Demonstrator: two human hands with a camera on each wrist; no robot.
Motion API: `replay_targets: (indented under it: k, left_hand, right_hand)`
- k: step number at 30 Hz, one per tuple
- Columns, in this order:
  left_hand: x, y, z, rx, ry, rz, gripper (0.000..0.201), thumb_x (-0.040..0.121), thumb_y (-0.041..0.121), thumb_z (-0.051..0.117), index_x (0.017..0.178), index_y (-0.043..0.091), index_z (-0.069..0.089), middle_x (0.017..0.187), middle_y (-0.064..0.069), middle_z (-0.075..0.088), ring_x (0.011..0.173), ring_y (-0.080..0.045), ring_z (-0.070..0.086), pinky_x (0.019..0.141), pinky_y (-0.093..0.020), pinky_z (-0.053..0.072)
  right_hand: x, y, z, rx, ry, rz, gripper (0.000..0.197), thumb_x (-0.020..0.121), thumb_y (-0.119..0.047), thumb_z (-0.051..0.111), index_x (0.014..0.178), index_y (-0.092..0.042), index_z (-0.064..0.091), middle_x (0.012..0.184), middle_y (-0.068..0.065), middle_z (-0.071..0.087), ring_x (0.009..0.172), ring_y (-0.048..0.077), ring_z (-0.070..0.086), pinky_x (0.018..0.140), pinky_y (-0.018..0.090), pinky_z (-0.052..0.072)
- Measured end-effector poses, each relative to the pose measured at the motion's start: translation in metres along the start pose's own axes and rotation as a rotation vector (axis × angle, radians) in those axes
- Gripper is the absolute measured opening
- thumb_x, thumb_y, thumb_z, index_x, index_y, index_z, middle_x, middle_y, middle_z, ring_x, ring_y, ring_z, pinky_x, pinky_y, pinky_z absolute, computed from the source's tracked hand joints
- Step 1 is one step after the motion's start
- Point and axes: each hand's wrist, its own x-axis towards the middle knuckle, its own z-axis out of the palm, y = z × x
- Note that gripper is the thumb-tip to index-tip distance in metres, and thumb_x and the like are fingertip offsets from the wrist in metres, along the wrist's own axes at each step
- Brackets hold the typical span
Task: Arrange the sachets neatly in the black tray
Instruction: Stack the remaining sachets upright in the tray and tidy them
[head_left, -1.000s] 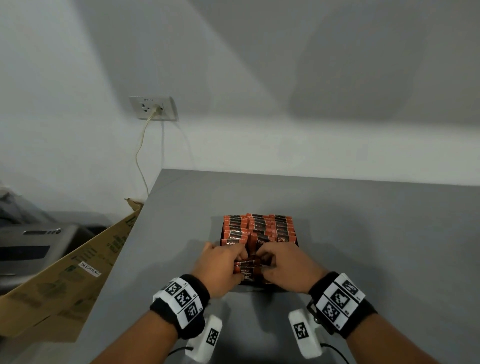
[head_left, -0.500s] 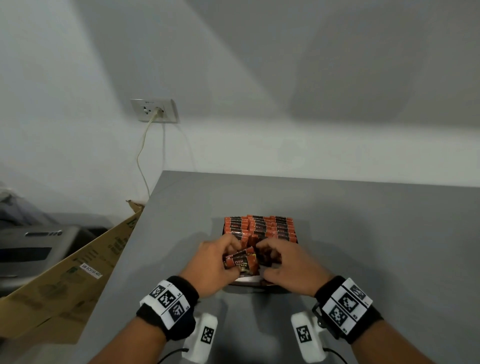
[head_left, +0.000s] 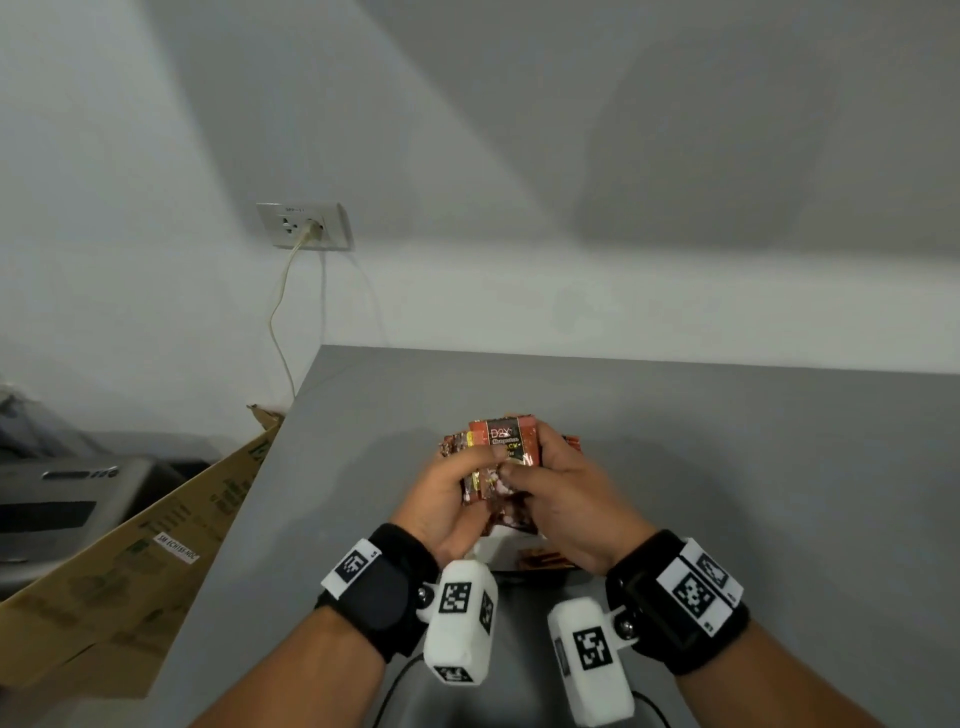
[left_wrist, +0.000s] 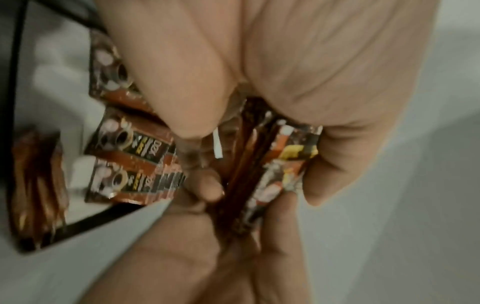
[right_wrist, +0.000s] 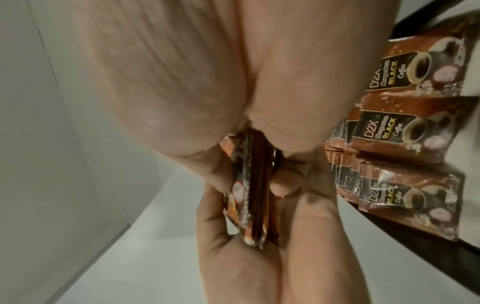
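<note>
Both hands hold a stack of orange-brown coffee sachets (head_left: 506, 449) upright above the near end of the black tray (head_left: 524, 576). My left hand (head_left: 467, 480) grips the stack's left side and my right hand (head_left: 540, 478) grips its right side, thumbs on the front. The left wrist view shows the stack (left_wrist: 262, 174) edge-on between fingers, with sachets (left_wrist: 135, 164) lying in the tray (left_wrist: 91, 219). In the right wrist view the stack (right_wrist: 249, 185) is pinched, beside rows of sachets (right_wrist: 402, 127) in the tray (right_wrist: 415, 244). My hands hide most of the tray in the head view.
The grey table (head_left: 727, 467) ends at a left edge close to the tray. A cardboard box (head_left: 130, 551) leans against that edge, with a grey machine (head_left: 57, 499) behind it. A wall socket (head_left: 304, 226) with a cable hangs above the table's far left corner.
Both hands have lifted a stack of sachets from the tray's near end and turned it upright, front facing me. The wrists have drawn back toward me.
</note>
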Motion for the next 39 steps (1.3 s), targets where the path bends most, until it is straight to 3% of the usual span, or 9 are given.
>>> replay_targets:
  k: [6, 10, 13, 19, 24, 28, 31, 35, 39]
  left_hand:
    - [0.012, 0.004, 0.014, 0.013, 0.077, -0.131, 0.045, 0.069, 0.007, 0.057, 0.113, -0.003, 0.062, 0.09, -0.019, 0.063, 0.068, -0.026, 0.066, 0.054, -0.031, 0.054]
    - [0.012, 0.01, 0.011, 0.007, 0.03, -0.15, 0.038, 0.073, 0.0, 0.057, 0.111, -0.005, 0.063, 0.094, -0.024, 0.065, 0.076, -0.031, 0.069, 0.063, -0.037, 0.058]
    - [0.013, 0.009, 0.011, 0.008, 0.005, -0.142, 0.036, 0.073, -0.004, 0.062, 0.109, -0.004, 0.06, 0.095, -0.025, 0.062, 0.08, -0.032, 0.068, 0.068, -0.039, 0.058]
    - [0.008, 0.007, 0.014, -0.055, -0.039, -0.161, 0.031, 0.071, 0.002, 0.055, 0.101, -0.001, 0.065, 0.095, -0.02, 0.066, 0.082, -0.028, 0.066, 0.075, -0.037, 0.054]
    - [0.008, 0.007, 0.012, -0.043, 0.029, -0.056, 0.057, 0.075, -0.005, 0.063, 0.132, -0.003, 0.056, 0.115, -0.03, 0.06, 0.092, -0.034, 0.065, 0.075, -0.04, 0.059]
    - [0.011, 0.009, 0.01, -0.035, 0.055, -0.035, 0.054, 0.083, 0.0, 0.064, 0.136, 0.001, 0.053, 0.112, -0.023, 0.067, 0.09, -0.03, 0.068, 0.073, -0.039, 0.058]
    - [0.01, 0.01, 0.009, -0.081, 0.074, -0.076, 0.043, 0.086, 0.009, 0.051, 0.128, -0.001, 0.054, 0.107, -0.023, 0.067, 0.085, -0.029, 0.067, 0.067, -0.037, 0.059]
    - [0.012, 0.012, 0.002, -0.018, 0.09, -0.033, 0.03, 0.094, -0.002, 0.048, 0.124, -0.002, 0.055, 0.112, -0.027, 0.068, 0.091, -0.035, 0.071, 0.069, -0.041, 0.061]
    - [0.011, 0.011, 0.005, 0.12, 0.058, 0.006, 0.045, 0.089, -0.01, 0.058, 0.132, 0.004, 0.055, 0.12, -0.026, 0.068, 0.095, -0.037, 0.071, 0.072, -0.043, 0.062]
  right_hand:
    - [0.005, -0.007, -0.002, -1.067, 0.18, -0.082, 0.068, 0.094, -0.039, 0.049, 0.156, -0.026, 0.024, 0.14, -0.005, 0.035, 0.133, 0.014, 0.03, 0.117, 0.041, 0.03]
    - [0.002, -0.019, -0.012, -1.051, 0.074, -0.223, 0.108, 0.072, -0.05, 0.075, 0.158, -0.035, 0.011, 0.158, -0.02, 0.009, 0.146, 0.008, 0.01, 0.12, 0.034, 0.021]
    - [0.007, -0.023, -0.019, -1.136, -0.069, -0.299, 0.098, 0.068, -0.034, 0.084, 0.151, -0.031, 0.033, 0.149, -0.011, 0.035, 0.138, 0.007, 0.027, 0.118, 0.033, 0.029]
    - [0.008, -0.019, -0.027, -1.077, -0.069, -0.34, 0.074, 0.068, -0.029, 0.083, 0.136, -0.029, 0.051, 0.125, -0.015, 0.049, 0.121, 0.004, 0.043, 0.106, 0.031, 0.042]
    - [0.002, -0.02, -0.026, -0.567, 0.091, -0.181, 0.067, 0.085, -0.02, 0.077, 0.142, -0.034, 0.046, 0.13, -0.016, 0.051, 0.107, -0.01, 0.057, 0.083, 0.008, 0.049]
    - [0.007, -0.016, -0.028, -0.511, 0.262, -0.191, 0.014, 0.092, -0.016, 0.069, 0.103, -0.025, 0.071, 0.097, -0.003, 0.075, 0.09, 0.018, 0.071, 0.079, 0.032, 0.058]
    - [0.011, -0.013, -0.033, -0.247, 0.355, -0.155, 0.01, 0.094, -0.004, 0.063, 0.096, -0.012, 0.069, 0.097, 0.011, 0.076, 0.091, 0.04, 0.069, 0.081, 0.055, 0.057]
    - [0.008, -0.02, -0.038, 0.035, 0.338, -0.096, 0.021, 0.095, 0.006, 0.055, 0.114, -0.002, 0.06, 0.099, 0.016, 0.071, 0.08, 0.026, 0.063, 0.064, 0.035, 0.049]
    - [0.007, -0.016, -0.038, -0.059, 0.253, -0.085, 0.024, 0.095, 0.003, 0.055, 0.112, -0.005, 0.07, 0.107, 0.017, 0.074, 0.095, 0.032, 0.069, 0.086, 0.046, 0.054]
